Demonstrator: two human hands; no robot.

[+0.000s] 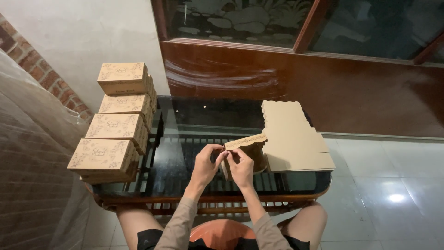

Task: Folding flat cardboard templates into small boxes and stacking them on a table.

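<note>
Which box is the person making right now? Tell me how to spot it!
Find the dark glass table. Finished boxes are stacked along its left side, flat cardboard sheets lie on its right. Between them, at the near edge, the half-folded box is pinched by the left hand and right hand; it alone is open, with a scalloped flap.

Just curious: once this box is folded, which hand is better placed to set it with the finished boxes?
Probably the left hand: the finished boxes are stacked on that side, while flat sheets lie beside the right hand.
</note>
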